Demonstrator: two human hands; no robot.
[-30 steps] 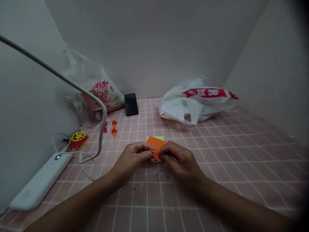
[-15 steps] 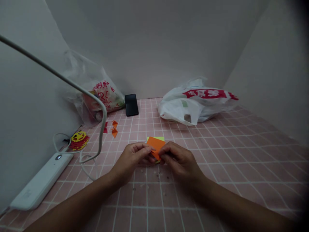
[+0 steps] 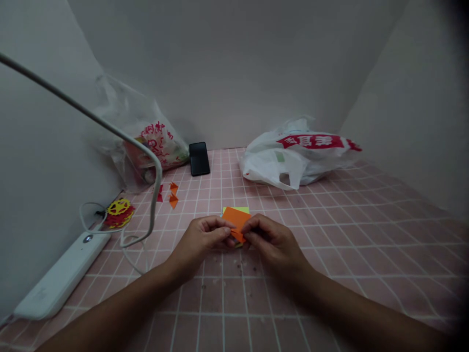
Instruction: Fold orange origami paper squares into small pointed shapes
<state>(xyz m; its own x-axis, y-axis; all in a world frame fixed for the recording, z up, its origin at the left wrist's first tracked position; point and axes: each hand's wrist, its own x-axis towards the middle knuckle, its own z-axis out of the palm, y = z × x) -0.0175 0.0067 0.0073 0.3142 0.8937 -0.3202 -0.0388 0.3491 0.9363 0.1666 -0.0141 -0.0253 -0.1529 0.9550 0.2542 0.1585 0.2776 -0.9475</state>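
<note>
Near the middle of the table, my left hand (image 3: 212,233) and my right hand (image 3: 271,238) face each other with closed fingertips. Between them they pinch a small folded piece of orange paper (image 3: 239,235), partly hidden by the fingers. Just behind it is a flat orange sheet (image 3: 234,215), lying on a yellow-green sheet (image 3: 242,209) whose far edge shows. Further left lie two folded orange paper cranes (image 3: 173,200) and a red folded piece (image 3: 160,193), partly behind a cable.
A grey cable (image 3: 158,181) hangs across the left side. There, a white power strip (image 3: 60,276) lies near yellow and red cut-out discs (image 3: 119,207). At the back are a clear bag (image 3: 128,146), a black phone (image 3: 199,159) and a white plastic bag (image 3: 273,164).
The folded orange paper has tilted slightly between my fingertips, and its lower tip sits a little higher. Both hands stay in nearly the same place.
</note>
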